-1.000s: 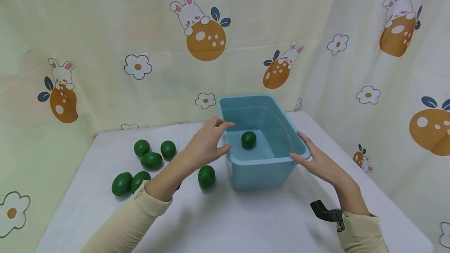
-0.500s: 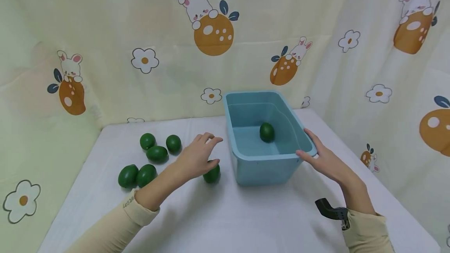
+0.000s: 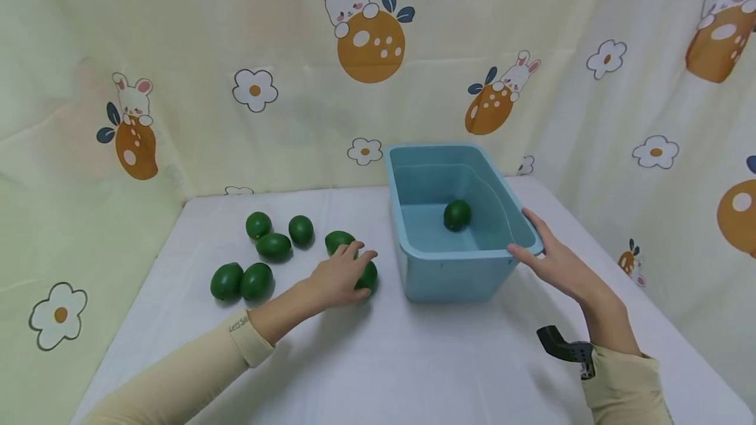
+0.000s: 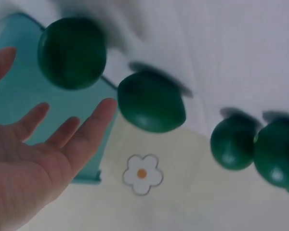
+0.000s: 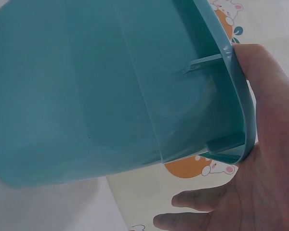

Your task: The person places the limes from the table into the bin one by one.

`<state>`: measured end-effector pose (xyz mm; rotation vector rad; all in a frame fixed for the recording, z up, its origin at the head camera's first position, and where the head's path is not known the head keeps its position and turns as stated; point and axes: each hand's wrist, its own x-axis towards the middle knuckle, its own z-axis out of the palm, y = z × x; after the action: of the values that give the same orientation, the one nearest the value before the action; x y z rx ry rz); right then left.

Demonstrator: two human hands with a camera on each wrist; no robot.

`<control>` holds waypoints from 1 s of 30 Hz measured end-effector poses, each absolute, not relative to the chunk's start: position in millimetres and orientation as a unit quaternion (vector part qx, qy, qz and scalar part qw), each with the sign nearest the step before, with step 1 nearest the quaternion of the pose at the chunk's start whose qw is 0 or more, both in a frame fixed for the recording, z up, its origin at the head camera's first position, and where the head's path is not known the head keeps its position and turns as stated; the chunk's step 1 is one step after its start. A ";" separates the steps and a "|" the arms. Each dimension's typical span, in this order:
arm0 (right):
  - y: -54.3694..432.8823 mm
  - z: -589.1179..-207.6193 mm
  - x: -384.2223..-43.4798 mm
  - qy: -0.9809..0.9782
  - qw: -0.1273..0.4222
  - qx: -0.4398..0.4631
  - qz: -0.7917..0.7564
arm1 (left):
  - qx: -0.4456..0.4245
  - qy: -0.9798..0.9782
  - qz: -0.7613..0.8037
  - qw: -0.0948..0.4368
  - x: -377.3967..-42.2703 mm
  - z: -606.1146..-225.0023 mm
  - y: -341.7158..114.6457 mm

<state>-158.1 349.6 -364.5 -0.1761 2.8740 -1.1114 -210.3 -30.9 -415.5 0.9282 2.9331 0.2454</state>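
My left hand (image 3: 339, 275) reaches over a dark green lime-like fruit (image 3: 369, 277), partly covering it. In the left wrist view its fingers (image 4: 89, 139) are spread and fairly straight, and the nearest fruit (image 4: 72, 53) is not enclosed by them. Just behind the hand lies another green fruit (image 3: 339, 240). My right hand (image 3: 558, 261) rests at the near right corner of a light blue plastic bin (image 3: 455, 277). In the right wrist view the thumb (image 5: 260, 67) touches the rim, while two straight fingers extend below the bin. One fruit (image 3: 457, 215) lies inside the bin.
Several more green fruits lie left of the left hand, among them a close pair (image 3: 256, 282) and a small cluster (image 3: 274, 246). A white cloth covers the table (image 3: 413, 366). Behind it hangs a patterned curtain (image 3: 295, 143).
My left hand has moved away from the bin's left rim, leftward and down to the fruit. The fruit inside the bin has shifted. My right hand stays at the bin's corner.
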 end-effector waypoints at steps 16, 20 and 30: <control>354.3 -366.0 -159.8 0.923 0.025 -0.051 -0.380 | 0.306 0.945 0.107 0.035 -223.1 -441.1 -18.9; 354.1 -367.7 -160.5 0.924 0.025 -0.052 -0.378 | 0.317 0.940 0.121 0.023 -220.7 -446.3 -18.6; 356.0 -370.9 -161.4 0.927 0.033 -0.044 -0.372 | 0.311 0.940 0.136 0.007 -218.3 -457.6 -18.5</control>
<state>-161.4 356.0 -370.9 -0.1364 2.8526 -1.1435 -218.3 -18.5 -457.6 0.9737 2.9407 0.4254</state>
